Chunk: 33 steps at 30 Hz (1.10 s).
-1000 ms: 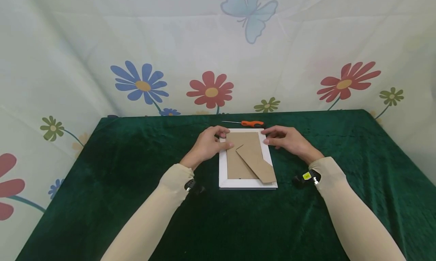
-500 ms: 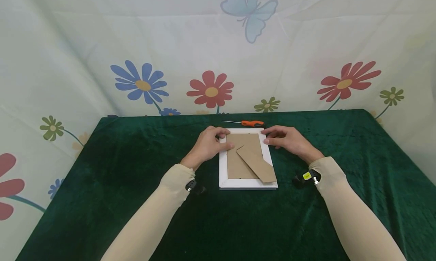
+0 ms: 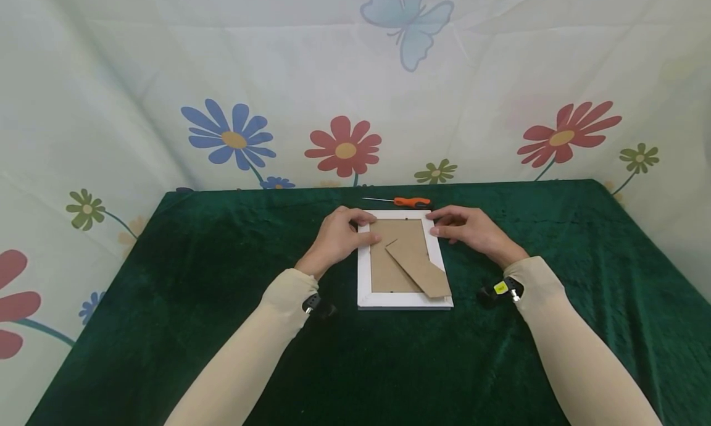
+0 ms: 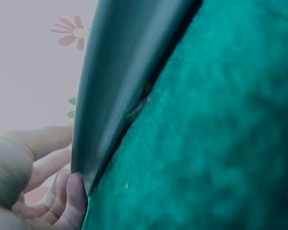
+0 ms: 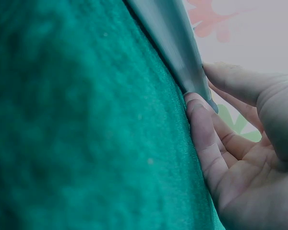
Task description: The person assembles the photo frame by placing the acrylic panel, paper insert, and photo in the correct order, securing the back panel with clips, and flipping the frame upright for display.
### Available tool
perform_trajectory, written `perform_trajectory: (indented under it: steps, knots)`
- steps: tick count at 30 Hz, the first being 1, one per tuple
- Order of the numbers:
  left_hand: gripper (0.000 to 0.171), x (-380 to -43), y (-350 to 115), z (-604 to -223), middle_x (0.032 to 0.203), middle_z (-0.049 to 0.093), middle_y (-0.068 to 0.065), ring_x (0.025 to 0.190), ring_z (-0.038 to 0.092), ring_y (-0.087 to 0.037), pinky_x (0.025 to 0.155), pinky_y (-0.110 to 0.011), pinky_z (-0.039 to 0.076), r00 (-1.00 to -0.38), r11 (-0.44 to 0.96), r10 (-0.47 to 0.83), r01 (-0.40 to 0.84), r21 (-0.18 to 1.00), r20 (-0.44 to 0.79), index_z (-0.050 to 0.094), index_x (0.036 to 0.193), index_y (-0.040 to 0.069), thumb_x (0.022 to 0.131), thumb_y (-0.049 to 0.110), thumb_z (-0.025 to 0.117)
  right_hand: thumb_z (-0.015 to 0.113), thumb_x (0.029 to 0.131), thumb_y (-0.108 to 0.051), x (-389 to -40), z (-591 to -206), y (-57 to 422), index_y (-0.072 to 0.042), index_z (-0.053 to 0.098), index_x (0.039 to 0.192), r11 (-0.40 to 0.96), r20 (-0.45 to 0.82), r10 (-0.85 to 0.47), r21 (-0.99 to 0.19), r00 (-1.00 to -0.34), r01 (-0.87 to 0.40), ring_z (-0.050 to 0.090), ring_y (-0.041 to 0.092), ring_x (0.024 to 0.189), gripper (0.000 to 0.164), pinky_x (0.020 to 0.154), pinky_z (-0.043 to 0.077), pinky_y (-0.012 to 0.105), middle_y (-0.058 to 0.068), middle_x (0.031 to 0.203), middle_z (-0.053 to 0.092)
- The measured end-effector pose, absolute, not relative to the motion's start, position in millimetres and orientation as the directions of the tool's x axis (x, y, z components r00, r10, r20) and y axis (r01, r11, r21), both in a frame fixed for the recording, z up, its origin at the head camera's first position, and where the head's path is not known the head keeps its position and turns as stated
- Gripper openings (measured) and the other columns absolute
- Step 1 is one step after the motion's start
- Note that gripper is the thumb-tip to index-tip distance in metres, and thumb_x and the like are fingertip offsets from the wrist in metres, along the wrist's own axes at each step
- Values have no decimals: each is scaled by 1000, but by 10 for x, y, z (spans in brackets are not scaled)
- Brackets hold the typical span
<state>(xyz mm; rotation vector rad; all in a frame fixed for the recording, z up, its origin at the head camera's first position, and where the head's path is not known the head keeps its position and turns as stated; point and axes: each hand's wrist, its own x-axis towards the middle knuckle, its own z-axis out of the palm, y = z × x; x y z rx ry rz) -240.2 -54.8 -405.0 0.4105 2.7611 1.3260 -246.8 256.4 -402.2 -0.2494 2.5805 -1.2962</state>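
A white picture frame [image 3: 363,278] lies face down in the head view, its brown backing board [image 3: 397,231] showing. The board's stand leg [image 3: 422,271] slants toward the lower right and overlaps the frame's rim. My left hand [image 3: 339,233] holds the upper left corner, thumb over the rim and onto the board. At the upper right corner, my right hand [image 3: 472,229] grips the outer edge between thumb and fingers. Both wrist views show curled fingers against the frame's side, low by the cloth. Whatever is under the frame is hidden.
An orange-handled screwdriver [image 3: 411,202] lies just beyond the frame's far edge. Dark green velvet cloth [image 3: 222,290] covers the table. Behind it hangs a white curtain [image 3: 311,55] printed with flowers and a butterfly.
The backing board's top edge has shifted slightly toward me, and a small dark tab now shows on the frame's top inner edge. Both hands have stayed almost in place.
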Motion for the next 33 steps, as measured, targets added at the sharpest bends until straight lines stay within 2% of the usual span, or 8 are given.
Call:
perform_trajectory:
  steps: [5, 11, 18, 33]
  knots:
    - [39, -2389, -593, -4047, 120, 59, -9, 94, 61, -25, 80, -37, 58, -977, 557, 198, 174, 812, 73, 75, 129, 13, 93, 24, 86, 75, 101, -39, -2469, -4023, 2567, -17, 64, 146, 588, -138, -259, -807, -956, -43, 61, 31, 105, 52, 95, 54, 41, 12, 127, 65]
    - [39, -2366, -613, -4046, 126, 58, -11, 98, 65, -26, 87, -43, 58, -980, 536, 196, 138, 833, 36, 74, 130, 14, 94, 24, 84, 75, 101, -38, -2479, -4032, 2566, -16, 64, 146, 590, -139, -259, -806, -956, -43, 61, 31, 105, 51, 94, 54, 41, 13, 127, 65]
    - [36, -2354, -622, -4073, 129, 57, -9, 104, 62, -27, 91, -45, 56, -978, 547, 208, 100, 831, -20, 77, 130, 18, 95, 26, 83, 75, 101, -37, -2481, -4037, 2568, -15, 65, 146, 589, -139, -259, -807, -956, -42, 61, 31, 105, 51, 94, 54, 40, 13, 126, 65]
    - [38, -2316, -644, -4106, 124, 57, -6, 103, 60, -25, 88, -42, 55, -973, 544, 230, 118, 831, -12, 77, 133, 23, 96, 29, 82, 75, 102, -36, -2489, -4034, 2566, -16, 65, 146, 594, -141, -259, -803, -955, -43, 61, 31, 104, 49, 91, 54, 39, 14, 126, 65]
